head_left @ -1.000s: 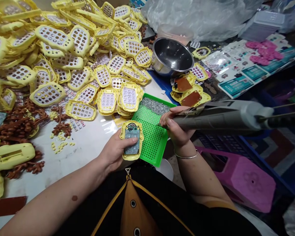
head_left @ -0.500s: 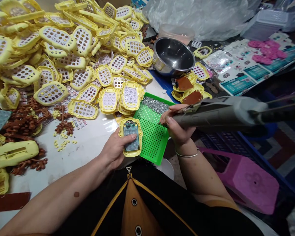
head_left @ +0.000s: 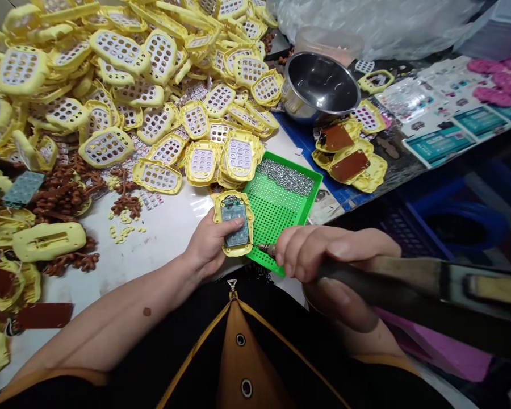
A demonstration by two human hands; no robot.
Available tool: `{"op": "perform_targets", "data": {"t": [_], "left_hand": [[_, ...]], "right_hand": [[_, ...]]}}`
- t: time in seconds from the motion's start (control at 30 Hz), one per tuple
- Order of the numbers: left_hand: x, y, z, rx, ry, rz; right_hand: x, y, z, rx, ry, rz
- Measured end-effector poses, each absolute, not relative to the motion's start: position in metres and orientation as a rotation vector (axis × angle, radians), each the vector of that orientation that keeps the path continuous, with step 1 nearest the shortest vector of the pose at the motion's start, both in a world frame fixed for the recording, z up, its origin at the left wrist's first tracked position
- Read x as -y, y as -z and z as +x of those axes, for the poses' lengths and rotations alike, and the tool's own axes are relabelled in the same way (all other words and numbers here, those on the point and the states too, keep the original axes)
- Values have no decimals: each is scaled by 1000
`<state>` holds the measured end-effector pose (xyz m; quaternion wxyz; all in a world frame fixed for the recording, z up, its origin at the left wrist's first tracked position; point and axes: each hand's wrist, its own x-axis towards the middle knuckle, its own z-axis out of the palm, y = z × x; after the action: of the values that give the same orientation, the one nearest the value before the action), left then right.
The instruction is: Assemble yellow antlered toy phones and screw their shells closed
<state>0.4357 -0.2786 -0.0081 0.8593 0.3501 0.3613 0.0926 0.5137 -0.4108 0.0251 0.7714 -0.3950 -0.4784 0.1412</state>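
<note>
My left hand (head_left: 210, 245) grips a yellow plastic shell (head_left: 235, 228) with a grey-blue circuit board set in it, thumb pressed on the board, at the table's near edge. My right hand (head_left: 323, 255) is wrapped round a grey electric screwdriver (head_left: 413, 292); its metal tip (head_left: 264, 247) points left and sits at the shell's lower right corner. Right beside the shell lies a green perforated tray (head_left: 276, 218) with a band of small silver screws (head_left: 286, 176) along its far end.
A big heap of yellow keypad shells (head_left: 123, 74) covers the table's far left. Brown rubber parts (head_left: 63, 196) lie left. A steel bowl (head_left: 319, 85) stands behind the tray, with brown-backed shells (head_left: 349, 162) near it. Printed cards (head_left: 443, 122) and a clear bag (head_left: 378, 23) lie at right.
My right hand has brought the screwdriver down from the tray's far end to the shell's lower right corner. The camera has tilted, shifting the scene. The left hand still holds the shell.
</note>
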Motion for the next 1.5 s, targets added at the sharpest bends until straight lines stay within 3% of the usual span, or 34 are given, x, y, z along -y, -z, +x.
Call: {"op": "perform_targets", "data": {"t": [1.27,1.5], "left_hand": [[274,11,434,-737,-172,701],[253,1,408,-384,193,1228]], "right_hand": [[412,-27,514,1046,-299,-912],[425,-30,517,831,-108,-1054]]}}
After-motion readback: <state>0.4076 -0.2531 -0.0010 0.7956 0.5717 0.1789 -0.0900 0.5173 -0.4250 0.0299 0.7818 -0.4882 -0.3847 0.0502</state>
